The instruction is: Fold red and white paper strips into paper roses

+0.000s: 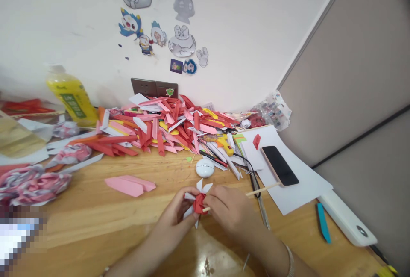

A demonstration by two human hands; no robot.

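Note:
Low over the wooden table I hold a folded paper flower (199, 203) with a red centre and white pointed petals. My left hand (179, 213) is closed round its left side, thumb and fingers among the white petals. In my right hand (226, 208) is a thin wooden stick (262, 190); its blunt tip touches the red centre, and its other end sticks out to the right behind the hand. My right fingertips are partly hidden by the hand itself. A white rounded case (205, 168) lies just beyond the flower.
A heap of red, pink, white and yellow folded strips (179, 123) lines the wall. Nearby lie pink folded pieces (130, 185), a yellow glue gun (224, 143) with its cable, a phone (279, 166) on white paper (288, 200), a yellow bottle (72, 97) and a teal cutter (323, 222).

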